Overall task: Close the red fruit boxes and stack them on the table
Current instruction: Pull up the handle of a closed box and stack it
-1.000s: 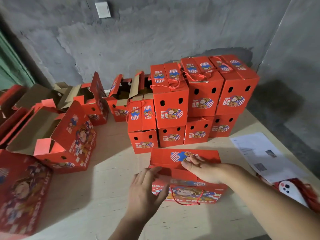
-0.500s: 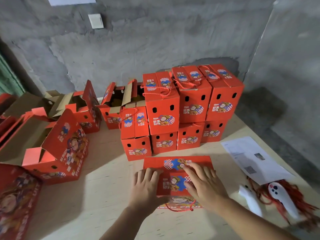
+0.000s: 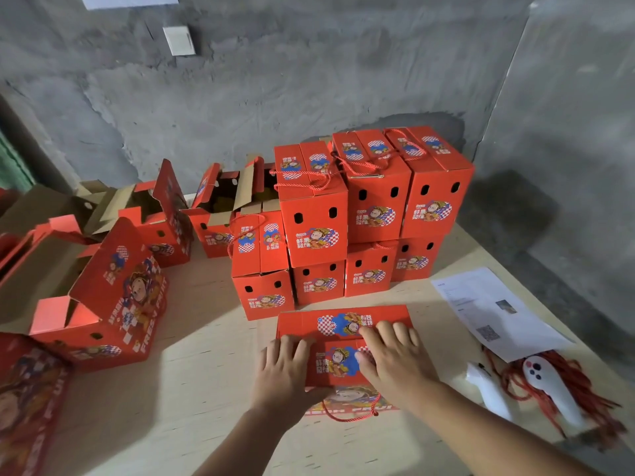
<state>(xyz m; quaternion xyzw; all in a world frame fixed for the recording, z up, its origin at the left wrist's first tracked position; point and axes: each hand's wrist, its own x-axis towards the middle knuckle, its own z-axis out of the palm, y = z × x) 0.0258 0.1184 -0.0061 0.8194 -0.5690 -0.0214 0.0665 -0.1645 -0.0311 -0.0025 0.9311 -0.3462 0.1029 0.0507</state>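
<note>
A red fruit box (image 3: pixel 338 341) stands on the wooden table (image 3: pixel 192 389) right in front of me, its two top flaps folded down. My left hand (image 3: pixel 287 371) lies flat on the left part of the near flap. My right hand (image 3: pixel 391 355) presses flat on the right part, fingers spread over both flaps. A red rope handle (image 3: pixel 350 412) hangs on the box's near side. Behind it stands a stack of closed red boxes (image 3: pixel 371 214), two layers high, with one single closed box (image 3: pixel 263 269) at its left end.
Several open red boxes (image 3: pixel 103 304) with raised flaps stand at the left and back left (image 3: pixel 165 221). A printed paper sheet (image 3: pixel 494 310) lies at the right. Two white controllers (image 3: pixel 546 383) rest on a bundle of red ropes (image 3: pixel 584 400). A grey concrete wall rises behind.
The near flap has been folded down onto the box top. Both hands have moved from its edges to lie flat on the top.
</note>
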